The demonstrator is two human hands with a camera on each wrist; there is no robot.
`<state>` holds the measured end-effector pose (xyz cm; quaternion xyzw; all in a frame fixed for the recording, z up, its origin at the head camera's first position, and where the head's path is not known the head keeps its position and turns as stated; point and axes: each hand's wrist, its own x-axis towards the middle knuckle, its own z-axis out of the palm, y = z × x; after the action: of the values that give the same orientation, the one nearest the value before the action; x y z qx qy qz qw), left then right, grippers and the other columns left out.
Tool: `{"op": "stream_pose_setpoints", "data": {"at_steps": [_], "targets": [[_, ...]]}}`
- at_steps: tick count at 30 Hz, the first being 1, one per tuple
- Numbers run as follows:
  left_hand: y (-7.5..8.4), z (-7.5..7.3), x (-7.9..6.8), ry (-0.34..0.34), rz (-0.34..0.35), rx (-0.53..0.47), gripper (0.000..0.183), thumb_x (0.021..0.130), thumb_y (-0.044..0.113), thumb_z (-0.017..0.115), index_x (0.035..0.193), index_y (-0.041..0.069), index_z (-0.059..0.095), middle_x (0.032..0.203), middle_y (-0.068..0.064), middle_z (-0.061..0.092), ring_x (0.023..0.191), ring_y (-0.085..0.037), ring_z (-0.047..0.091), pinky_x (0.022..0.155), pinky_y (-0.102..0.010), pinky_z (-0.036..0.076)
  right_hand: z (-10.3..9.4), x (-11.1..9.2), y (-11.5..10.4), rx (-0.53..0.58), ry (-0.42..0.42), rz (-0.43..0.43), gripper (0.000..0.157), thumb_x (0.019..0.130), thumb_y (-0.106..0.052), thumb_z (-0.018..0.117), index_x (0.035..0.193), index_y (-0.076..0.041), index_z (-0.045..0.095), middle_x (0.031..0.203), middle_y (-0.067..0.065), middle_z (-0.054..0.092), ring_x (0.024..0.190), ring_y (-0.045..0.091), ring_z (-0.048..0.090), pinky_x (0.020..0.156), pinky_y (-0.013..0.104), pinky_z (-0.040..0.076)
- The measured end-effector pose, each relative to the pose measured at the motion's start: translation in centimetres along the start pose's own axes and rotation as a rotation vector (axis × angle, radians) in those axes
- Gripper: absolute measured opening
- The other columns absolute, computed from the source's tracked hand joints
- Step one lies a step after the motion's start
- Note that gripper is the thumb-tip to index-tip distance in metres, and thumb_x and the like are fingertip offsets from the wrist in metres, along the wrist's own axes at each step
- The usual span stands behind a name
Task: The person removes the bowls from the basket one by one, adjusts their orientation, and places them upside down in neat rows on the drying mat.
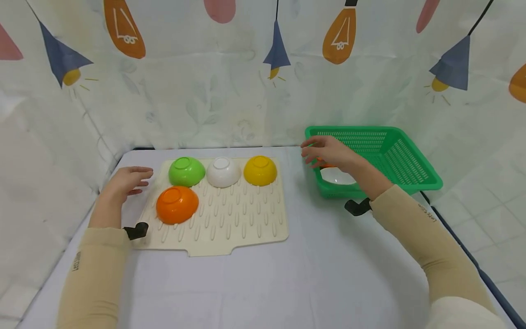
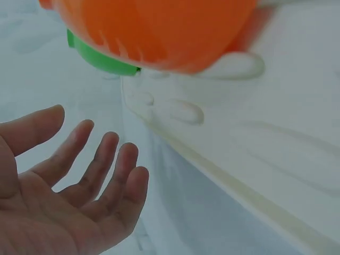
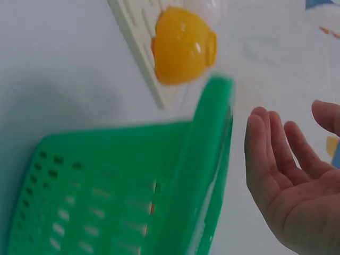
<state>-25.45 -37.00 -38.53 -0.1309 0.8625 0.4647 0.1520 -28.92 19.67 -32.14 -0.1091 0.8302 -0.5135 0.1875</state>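
Observation:
On a cream drying mat (image 1: 242, 224) several bowls lie upside down: a green bowl (image 1: 186, 172), a white bowl (image 1: 223, 172) and a yellow bowl (image 1: 260, 171) along the back, an orange bowl (image 1: 177, 204) in front at the left. My left hand (image 1: 128, 182) hovers left of the mat, fingers loosely spread, touching nothing; its palm shows in the left wrist view. Above the left rim of a green basket (image 1: 407, 167) hangs my right hand (image 1: 328, 151), fingers relaxed and holding nothing. Inside the basket sits a white bowl (image 1: 338, 176), with a bit of orange partly hidden by the hand.
A white cloth (image 1: 263, 288) covers the table. Behind it hangs a curtain (image 1: 230, 100) printed with lamps and bulbs. The basket stands at the table's back right corner, near the dark table edge (image 1: 472, 256).

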Motion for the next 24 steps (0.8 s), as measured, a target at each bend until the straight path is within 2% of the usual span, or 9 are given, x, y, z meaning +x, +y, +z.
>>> {"op": "stream_pose_setpoints", "data": {"at_steps": [2,4,7,10,17,21,24], "targets": [[-0.8,-0.3,0.2,-0.015,-0.023,-0.013,0.066,0.109,0.032,0.047,0.16,-0.004,0.025,0.162,-0.029,0.025,0.14,-0.046,0.037,0.11,-0.045,0.045,-1.2,-0.4,0.5,0.018,-0.01,0.033,0.043,0.104,-0.028,0.063,0.141,-0.008,0.055,0.131,0.016,0.062,0.116,0.035,0.063,0.099,0.05,0.053],[-1.4,-0.5,0.5,-0.028,-0.039,-0.02,0.065,0.108,0.025,0.051,0.158,-0.007,0.026,0.153,-0.029,0.036,0.131,-0.039,0.048,0.103,-0.04,0.051,-2.3,-0.8,1.0,0.03,-0.012,0.064,0.047,0.104,-0.029,0.062,0.144,-0.006,0.052,0.134,0.017,0.06,0.119,0.036,0.062,0.1,0.05,0.052],[-2.1,-0.8,0.8,-0.053,-0.055,-0.019,0.064,0.106,0.018,0.056,0.156,-0.011,0.027,0.131,-0.019,0.057,0.107,-0.022,0.063,0.094,-0.036,0.057,-3.9,-1.2,1.7,0.062,-0.003,0.097,0.054,0.105,-0.03,0.061,0.149,-0.003,0.046,0.139,0.02,0.056,0.123,0.039,0.058,0.102,0.051,0.051],[-2.4,-0.9,1.2,-0.08,-0.069,-0.012,0.064,0.104,0.013,0.058,0.154,-0.012,0.029,0.114,-0.009,0.064,0.089,-0.01,0.066,0.09,-0.035,0.058,-5.2,-1.7,2.4,0.106,0.004,0.12,0.058,0.107,-0.03,0.057,0.153,0.0,0.038,0.145,0.022,0.051,0.129,0.041,0.053,0.106,0.054,0.047],[-2.9,-0.9,2.0,-0.109,-0.068,-0.01,0.064,0.101,0.01,0.065,0.152,-0.012,0.034,0.115,-0.004,0.064,0.086,-0.006,0.066,0.085,-0.029,0.059,-8.2,-2.6,4.3,0.197,0.051,0.153,0.062,0.11,-0.029,0.052,0.158,0.001,0.028,0.156,0.027,0.036,0.141,0.044,0.039,0.113,0.057,0.037],[-3.0,-0.8,2.3,-0.111,-0.061,-0.014,0.066,0.098,0.007,0.068,0.152,-0.013,0.034,0.11,0.0,0.064,0.085,-0.005,0.065,0.084,-0.029,0.059,-9.4,-2.7,5.6,0.21,0.036,0.185,0.069,0.11,-0.033,0.051,0.161,0.0,0.02,0.161,0.027,0.028,0.146,0.044,0.032,0.117,0.058,0.031],[-3.0,-0.7,2.4,-0.101,-0.06,-0.016,0.066,0.097,0.004,0.068,0.152,-0.013,0.035,0.111,-0.004,0.064,0.084,-0.006,0.065,0.084,-0.03,0.059,-9.9,-2.8,6.5,0.203,0.008,0.229,0.07,0.111,-0.033,0.049,0.163,-0.001,0.015,0.164,0.026,0.022,0.149,0.044,0.025,0.117,0.061,0.028]]}}
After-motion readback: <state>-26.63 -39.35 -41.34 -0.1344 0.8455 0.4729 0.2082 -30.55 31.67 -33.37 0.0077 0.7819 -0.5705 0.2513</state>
